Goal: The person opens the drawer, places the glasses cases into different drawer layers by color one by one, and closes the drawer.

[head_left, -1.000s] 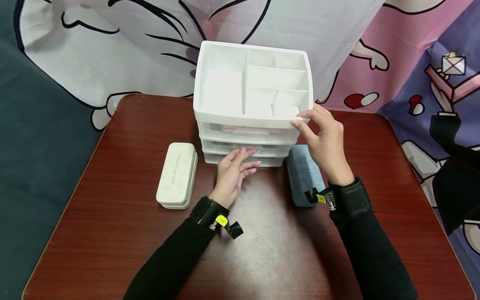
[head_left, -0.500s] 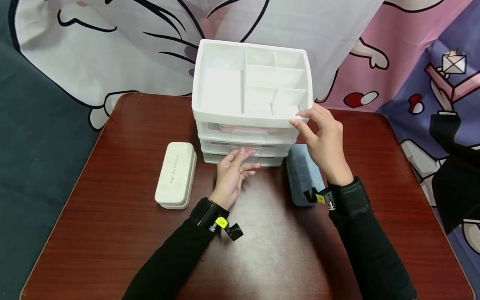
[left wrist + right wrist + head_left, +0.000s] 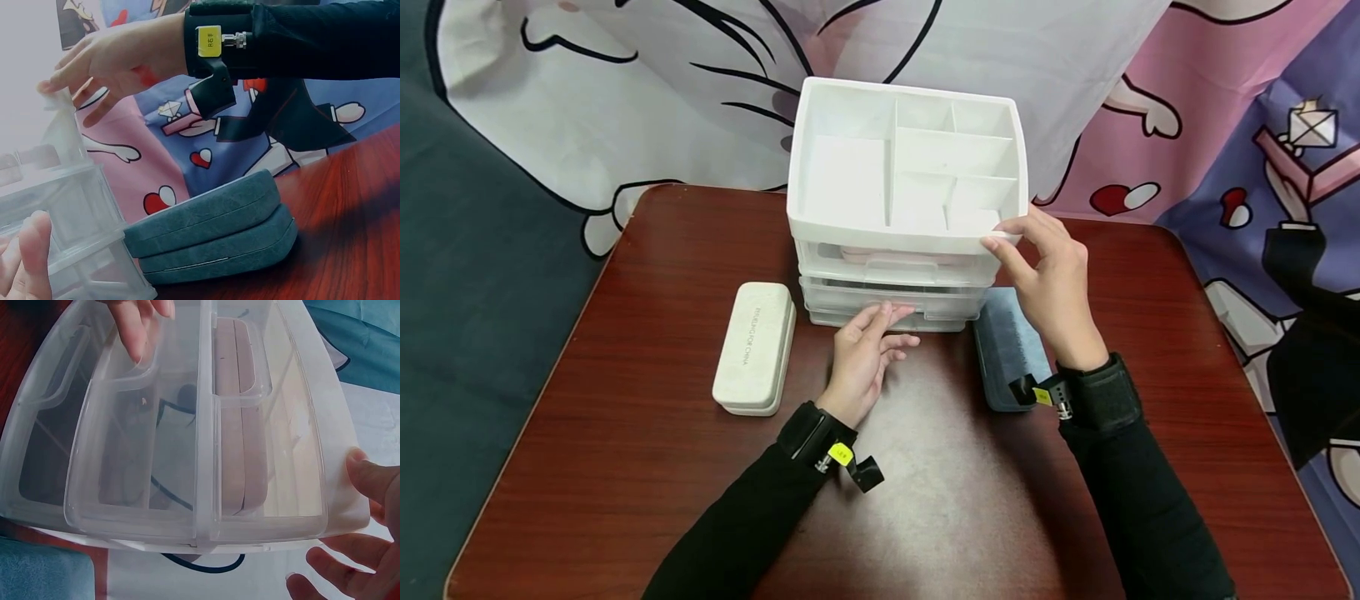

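A white plastic drawer unit (image 3: 835,235) with clear drawers stands at the table's back. My left hand (image 3: 865,362), palm turned up, holds the handle of the middle drawer (image 3: 831,293) with its fingertips; that drawer sticks out a little. In the right wrist view the left hand's fingers (image 3: 132,334) lie at the handle, partly behind clear plastic. My right hand (image 3: 1052,283) pinches the front right corner of the unit's top between thumb and fingers. Inside the top drawer lies a pale pink case (image 3: 232,450).
A cream case (image 3: 752,346) lies left of the unit. To the right, below my right hand, is a blue-grey case (image 3: 1009,350), touching or nearly touching the unit. The divided top tray (image 3: 842,179) faces up. A printed cloth (image 3: 647,125) hangs behind the table.
The middle drawer has come slightly forward out of the unit, and my left hand has shifted a little towards me with it. My right hand stays at the corner.
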Demonstrator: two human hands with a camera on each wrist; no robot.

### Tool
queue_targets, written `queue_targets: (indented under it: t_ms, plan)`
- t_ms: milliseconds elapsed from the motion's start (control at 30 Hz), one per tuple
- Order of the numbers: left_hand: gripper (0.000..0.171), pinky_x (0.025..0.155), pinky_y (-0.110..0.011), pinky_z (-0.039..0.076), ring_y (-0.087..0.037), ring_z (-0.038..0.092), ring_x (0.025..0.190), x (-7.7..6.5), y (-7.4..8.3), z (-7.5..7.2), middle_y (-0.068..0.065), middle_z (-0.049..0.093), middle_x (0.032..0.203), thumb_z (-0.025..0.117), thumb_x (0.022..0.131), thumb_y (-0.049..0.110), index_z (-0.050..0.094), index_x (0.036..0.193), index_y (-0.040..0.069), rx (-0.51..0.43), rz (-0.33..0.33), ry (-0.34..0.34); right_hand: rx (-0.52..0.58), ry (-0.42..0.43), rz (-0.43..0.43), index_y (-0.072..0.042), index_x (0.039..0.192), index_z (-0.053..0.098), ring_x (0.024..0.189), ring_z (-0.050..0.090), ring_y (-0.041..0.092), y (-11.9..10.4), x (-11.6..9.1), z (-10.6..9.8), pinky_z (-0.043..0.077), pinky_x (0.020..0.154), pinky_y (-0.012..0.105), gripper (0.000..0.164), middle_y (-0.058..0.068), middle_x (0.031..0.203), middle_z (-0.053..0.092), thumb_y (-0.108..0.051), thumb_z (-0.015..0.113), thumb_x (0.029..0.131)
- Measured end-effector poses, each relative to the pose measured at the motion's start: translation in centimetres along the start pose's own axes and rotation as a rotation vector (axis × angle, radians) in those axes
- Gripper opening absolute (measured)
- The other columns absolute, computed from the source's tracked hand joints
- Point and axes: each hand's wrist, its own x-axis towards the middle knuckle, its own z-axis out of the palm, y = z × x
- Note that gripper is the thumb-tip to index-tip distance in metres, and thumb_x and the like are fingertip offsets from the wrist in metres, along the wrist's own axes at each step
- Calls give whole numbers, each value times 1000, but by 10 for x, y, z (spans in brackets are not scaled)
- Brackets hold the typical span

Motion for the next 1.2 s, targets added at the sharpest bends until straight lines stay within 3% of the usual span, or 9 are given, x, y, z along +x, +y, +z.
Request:
queue_targets:
  t_ms: [1200]
  plan:
    - [30,51,-15,42,-9,61,62,-37,1,-3,-8,68,122,54,99,28,62,117,5,6,-88,-26,-36,-25,36,-4,99,70,123,54,28,-1,-2,-3,41,103,50,22,8,137,58,-23,71,88]
